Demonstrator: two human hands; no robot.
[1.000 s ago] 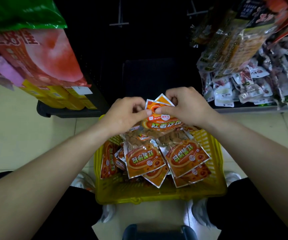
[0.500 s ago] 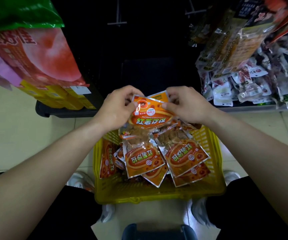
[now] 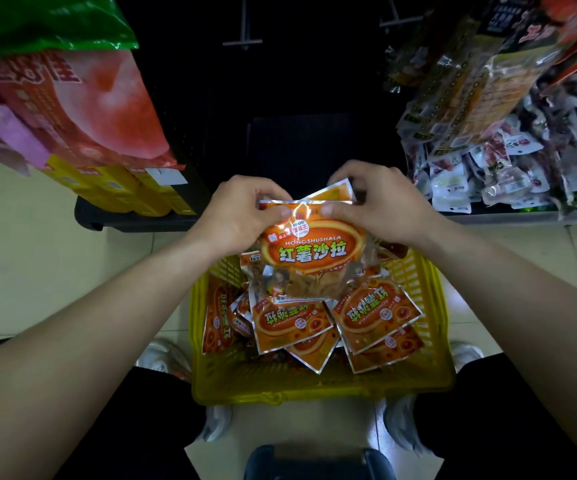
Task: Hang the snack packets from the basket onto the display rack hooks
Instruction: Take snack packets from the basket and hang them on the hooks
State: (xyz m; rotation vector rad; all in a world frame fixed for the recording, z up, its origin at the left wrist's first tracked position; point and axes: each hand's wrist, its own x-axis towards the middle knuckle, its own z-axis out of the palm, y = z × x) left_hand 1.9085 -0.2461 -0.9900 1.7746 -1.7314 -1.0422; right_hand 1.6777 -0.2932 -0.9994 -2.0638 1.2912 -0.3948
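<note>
Packet (image 3: 309, 251), orange foil with a clear lower window, hangs upright above the far end of the basket (image 3: 315, 393), held by its top edge. The corner of a second one shows just behind its top right. The left hand (image 3: 235, 216) and right hand (image 3: 384, 209) each pinch that top edge, one towards each corner. The fingers (image 3: 282, 213) are curled close, with the thumbs in front on the foil and near each other at the middle.

More packets (image 3: 290, 320) of the same kind lie loose and overlapping in the yellow basket, most with their print upside down. The basket stands on a pale tiled floor (image 3: 37, 258) between the person's shoes (image 3: 162, 358).

Ahead is a dark rack with hooks (image 3: 242, 32) high up. A low shelf (image 3: 134, 220) on the left carries big red, pink and green bags and yellow boxes. Small snacks (image 3: 488, 150) are heaped on the right, with more hanging above them. The room is dim.
</note>
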